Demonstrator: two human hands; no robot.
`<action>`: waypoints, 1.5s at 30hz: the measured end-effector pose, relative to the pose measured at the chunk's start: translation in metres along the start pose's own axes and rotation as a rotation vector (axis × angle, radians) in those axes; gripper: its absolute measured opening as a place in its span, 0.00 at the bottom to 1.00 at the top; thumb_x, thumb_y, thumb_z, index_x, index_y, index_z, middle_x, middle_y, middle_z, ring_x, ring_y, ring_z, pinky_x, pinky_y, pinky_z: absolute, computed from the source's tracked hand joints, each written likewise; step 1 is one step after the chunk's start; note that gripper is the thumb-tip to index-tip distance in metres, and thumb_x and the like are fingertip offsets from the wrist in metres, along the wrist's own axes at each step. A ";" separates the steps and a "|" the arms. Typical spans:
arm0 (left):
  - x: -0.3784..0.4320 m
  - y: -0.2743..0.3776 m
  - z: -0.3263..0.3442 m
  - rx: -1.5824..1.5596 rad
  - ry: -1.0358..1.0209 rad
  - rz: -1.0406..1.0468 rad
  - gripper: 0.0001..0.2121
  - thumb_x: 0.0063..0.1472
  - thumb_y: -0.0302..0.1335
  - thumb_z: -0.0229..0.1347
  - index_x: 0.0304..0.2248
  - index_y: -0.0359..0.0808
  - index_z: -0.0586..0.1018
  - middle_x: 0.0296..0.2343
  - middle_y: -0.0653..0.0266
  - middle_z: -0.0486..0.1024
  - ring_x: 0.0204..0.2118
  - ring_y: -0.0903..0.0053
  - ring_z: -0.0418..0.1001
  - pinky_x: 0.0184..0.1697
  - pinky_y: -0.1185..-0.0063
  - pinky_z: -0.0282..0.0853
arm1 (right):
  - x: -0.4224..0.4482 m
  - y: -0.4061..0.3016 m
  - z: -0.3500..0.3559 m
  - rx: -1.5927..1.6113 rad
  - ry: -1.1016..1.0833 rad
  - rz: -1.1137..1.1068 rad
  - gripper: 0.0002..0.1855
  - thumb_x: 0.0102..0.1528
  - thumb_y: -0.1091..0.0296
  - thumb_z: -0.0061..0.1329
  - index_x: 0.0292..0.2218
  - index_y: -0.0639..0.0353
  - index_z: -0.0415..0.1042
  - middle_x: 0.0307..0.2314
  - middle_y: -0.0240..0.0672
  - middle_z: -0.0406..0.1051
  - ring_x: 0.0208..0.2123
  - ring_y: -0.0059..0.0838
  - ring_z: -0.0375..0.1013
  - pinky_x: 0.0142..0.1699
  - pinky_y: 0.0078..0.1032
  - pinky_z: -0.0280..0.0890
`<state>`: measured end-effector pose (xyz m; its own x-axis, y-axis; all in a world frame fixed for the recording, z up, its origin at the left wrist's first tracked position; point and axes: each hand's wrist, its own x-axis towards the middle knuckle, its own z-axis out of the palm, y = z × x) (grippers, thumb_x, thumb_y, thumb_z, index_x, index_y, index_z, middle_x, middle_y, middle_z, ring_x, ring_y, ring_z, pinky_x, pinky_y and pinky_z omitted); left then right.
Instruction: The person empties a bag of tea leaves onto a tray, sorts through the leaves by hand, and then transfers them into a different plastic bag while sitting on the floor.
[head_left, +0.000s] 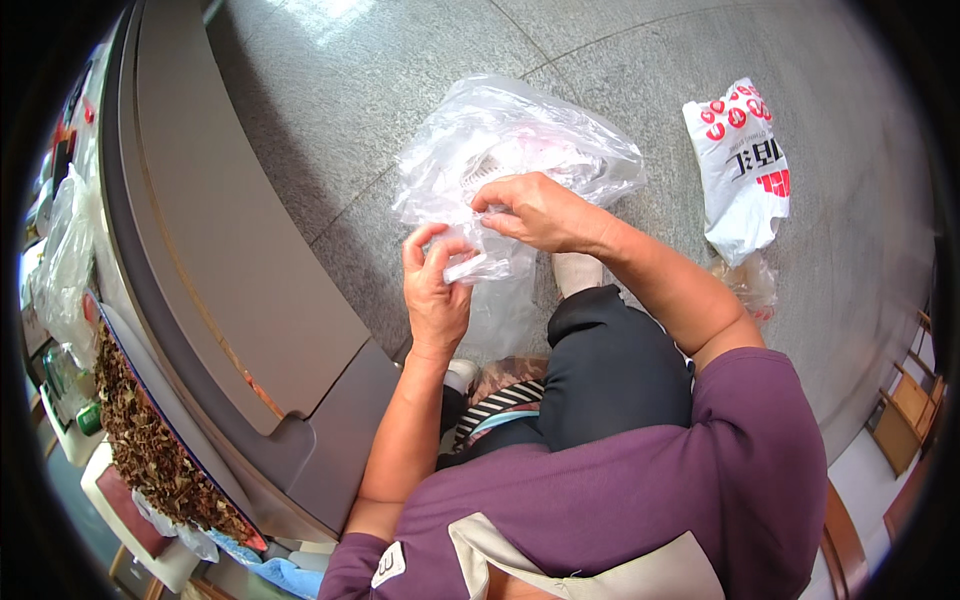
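A large clear plastic bag (517, 112) lies bunched in front of me on the grey floor, with crumpled translucent contents that show pinkish marks. My left hand (441, 281) grips a gathered, whitish part of the plastic below it, fingers curled. To its right, my right hand (536, 210) pinches the plastic between thumb and fingers near the bag's lower edge. More thin clear plastic (499, 315) hangs beneath both hands, above my feet. Whether this is one bag or several, I cannot tell.
A white plastic bag with red and black print (739, 172) lies on the floor at right, a crumpled clear bag (750, 281) below it. A grey cabinet (225, 225) stands close at left, beside a tray of dried brown plant pieces (154, 442). A wooden chair (904, 405) stands far right.
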<state>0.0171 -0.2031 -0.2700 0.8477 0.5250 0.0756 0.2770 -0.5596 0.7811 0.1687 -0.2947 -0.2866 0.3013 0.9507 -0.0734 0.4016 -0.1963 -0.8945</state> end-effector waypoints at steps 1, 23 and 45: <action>0.000 0.002 0.000 0.021 0.006 0.041 0.09 0.39 0.16 0.51 0.24 0.36 0.71 0.36 0.56 0.63 0.39 0.67 0.64 0.36 0.79 0.62 | -0.001 -0.001 0.001 0.070 -0.061 0.044 0.12 0.44 0.72 0.42 0.33 0.66 0.67 0.27 0.41 0.68 0.30 0.31 0.68 0.35 0.23 0.62; 0.009 -0.010 0.005 -0.079 0.102 -0.137 0.12 0.40 0.14 0.45 0.28 0.35 0.67 0.21 0.61 0.67 0.21 0.72 0.66 0.25 0.82 0.62 | 0.108 0.121 0.008 -0.565 -0.117 0.464 0.13 0.44 0.68 0.36 0.32 0.62 0.67 0.26 0.44 0.68 0.29 0.39 0.69 0.31 0.32 0.64; 0.004 -0.018 0.006 -0.088 0.085 -0.212 0.09 0.43 0.16 0.48 0.27 0.35 0.67 0.20 0.62 0.67 0.21 0.75 0.66 0.25 0.82 0.61 | 0.117 0.145 0.052 -0.380 0.184 0.242 0.13 0.47 0.67 0.33 0.33 0.57 0.68 0.32 0.44 0.66 0.35 0.38 0.65 0.38 0.30 0.60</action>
<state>0.0179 -0.1946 -0.2874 0.7329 0.6787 -0.0469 0.4009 -0.3751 0.8358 0.2173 -0.1991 -0.4483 0.5593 0.8153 -0.1500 0.5782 -0.5133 -0.6342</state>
